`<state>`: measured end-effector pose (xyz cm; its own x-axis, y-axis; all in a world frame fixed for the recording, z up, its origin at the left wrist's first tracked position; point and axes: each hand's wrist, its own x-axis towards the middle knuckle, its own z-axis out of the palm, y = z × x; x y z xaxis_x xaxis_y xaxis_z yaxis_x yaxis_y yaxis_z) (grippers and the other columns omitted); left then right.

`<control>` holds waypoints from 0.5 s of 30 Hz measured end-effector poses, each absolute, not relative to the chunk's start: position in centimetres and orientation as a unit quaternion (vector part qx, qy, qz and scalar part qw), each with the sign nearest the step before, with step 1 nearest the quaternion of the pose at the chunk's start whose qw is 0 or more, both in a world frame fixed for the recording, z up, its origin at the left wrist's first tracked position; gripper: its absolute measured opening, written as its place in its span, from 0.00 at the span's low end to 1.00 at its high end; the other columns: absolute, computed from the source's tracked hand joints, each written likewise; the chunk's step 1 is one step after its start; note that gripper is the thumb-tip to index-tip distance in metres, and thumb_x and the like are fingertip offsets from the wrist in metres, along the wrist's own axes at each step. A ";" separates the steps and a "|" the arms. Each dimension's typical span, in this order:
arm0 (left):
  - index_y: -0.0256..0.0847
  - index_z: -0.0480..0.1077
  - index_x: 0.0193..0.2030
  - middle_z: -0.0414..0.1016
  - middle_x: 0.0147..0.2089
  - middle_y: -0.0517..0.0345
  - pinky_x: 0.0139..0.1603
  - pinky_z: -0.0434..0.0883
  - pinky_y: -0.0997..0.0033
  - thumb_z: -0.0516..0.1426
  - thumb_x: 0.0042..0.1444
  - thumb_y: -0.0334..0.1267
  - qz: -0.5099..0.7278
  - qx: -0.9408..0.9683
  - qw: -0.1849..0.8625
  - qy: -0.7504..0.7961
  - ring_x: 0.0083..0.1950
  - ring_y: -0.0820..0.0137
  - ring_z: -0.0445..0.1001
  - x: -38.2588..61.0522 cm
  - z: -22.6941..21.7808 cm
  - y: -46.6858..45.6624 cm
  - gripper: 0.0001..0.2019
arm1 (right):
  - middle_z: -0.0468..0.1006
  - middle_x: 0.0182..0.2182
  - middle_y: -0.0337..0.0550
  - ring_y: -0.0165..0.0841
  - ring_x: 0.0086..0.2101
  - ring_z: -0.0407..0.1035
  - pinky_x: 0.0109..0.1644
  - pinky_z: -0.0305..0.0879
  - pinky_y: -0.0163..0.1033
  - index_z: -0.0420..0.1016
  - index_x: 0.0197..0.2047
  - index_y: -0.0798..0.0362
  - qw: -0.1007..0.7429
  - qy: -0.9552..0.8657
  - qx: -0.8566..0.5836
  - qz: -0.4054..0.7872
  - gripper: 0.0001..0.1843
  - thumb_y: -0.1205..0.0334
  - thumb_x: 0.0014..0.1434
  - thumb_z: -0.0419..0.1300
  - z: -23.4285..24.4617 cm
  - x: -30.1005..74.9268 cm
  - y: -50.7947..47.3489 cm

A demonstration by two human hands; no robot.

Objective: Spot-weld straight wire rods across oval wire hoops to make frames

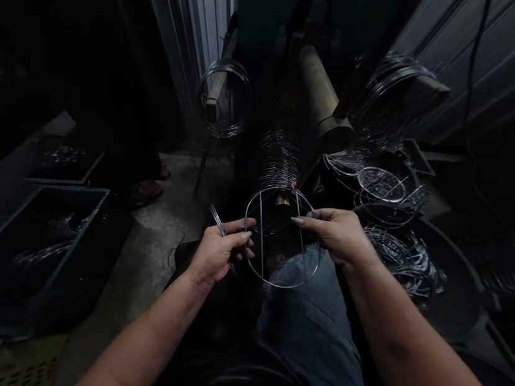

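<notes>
Between my two hands is a round wire frame [292, 286], a metal ring with two straight wires across it. My left hand [221, 247] pinches its left rim between thumb and fingers. That same hand also keeps a few short straight wires [217, 218] tucked in its fingers. On the opposite side, my right hand [337, 230] grips the ring's right edge, thumb and forefinger together. Just behind the ring is a small brass-coloured round tip [281, 200], and past it a stack of many wire rings [278, 159].
Wire coils [229, 127] hang on a bar at the back. A thick pipe [323, 94] stands right of centre. Bent wires [406, 259] fill a round tub [469, 292] at the right. A green-edged bin [84, 230] and a yellow crate [20, 382] are at left.
</notes>
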<state>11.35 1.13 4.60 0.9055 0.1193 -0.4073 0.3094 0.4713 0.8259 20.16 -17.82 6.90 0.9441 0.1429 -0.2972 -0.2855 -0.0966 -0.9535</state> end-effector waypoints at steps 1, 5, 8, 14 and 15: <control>0.32 0.71 0.46 0.71 0.25 0.56 0.21 0.61 0.80 0.59 0.46 0.30 -0.057 0.510 0.833 0.209 0.22 0.76 0.70 11.5 4.7 1.1 0.18 | 0.72 0.17 0.40 0.29 0.18 0.64 0.20 0.62 0.31 0.72 0.21 0.59 0.670 0.051 -0.722 0.162 0.19 0.57 0.30 0.73 7.1 20.3 -17.8; 0.32 0.71 0.45 0.70 0.24 0.55 0.20 0.59 0.80 0.58 0.46 0.29 -0.055 0.509 0.833 0.210 0.22 0.75 0.70 11.8 5.1 1.0 0.17 | 0.73 0.18 0.43 0.30 0.18 0.65 0.18 0.61 0.31 0.72 0.20 0.59 0.671 0.053 -0.719 0.175 0.18 0.57 0.30 0.73 7.8 20.8 -17.7; 0.32 0.71 0.45 0.71 0.24 0.55 0.19 0.59 0.80 0.58 0.46 0.29 -0.056 0.504 0.835 0.214 0.22 0.74 0.70 11.8 5.5 0.9 0.17 | 0.71 0.16 0.41 0.28 0.16 0.63 0.16 0.57 0.30 0.72 0.20 0.59 0.666 0.053 -0.717 0.198 0.18 0.57 0.30 0.73 7.9 21.1 -17.8; 0.33 0.71 0.45 0.71 0.24 0.56 0.19 0.61 0.79 0.59 0.46 0.30 -0.057 0.503 0.838 0.202 0.21 0.74 0.70 11.9 6.0 0.9 0.17 | 0.62 0.11 0.34 0.20 0.11 0.50 0.11 0.42 0.26 0.68 0.16 0.58 0.647 0.054 -0.730 0.214 0.19 0.56 0.32 0.73 7.6 21.4 -17.9; 0.33 0.71 0.45 0.71 0.24 0.56 0.19 0.61 0.79 0.58 0.46 0.30 -0.055 0.505 0.838 0.199 0.20 0.74 0.70 11.9 6.0 0.9 0.17 | 0.64 0.12 0.35 0.21 0.12 0.53 0.11 0.45 0.27 0.68 0.17 0.58 0.656 0.055 -0.721 0.218 0.19 0.56 0.32 0.73 7.6 21.3 -17.9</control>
<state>11.92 0.91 6.01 0.9147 0.1084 -0.3894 0.2934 0.4846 0.8241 21.28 -17.88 7.56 0.8993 0.2059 -0.3859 -0.3649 -0.1332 -0.9215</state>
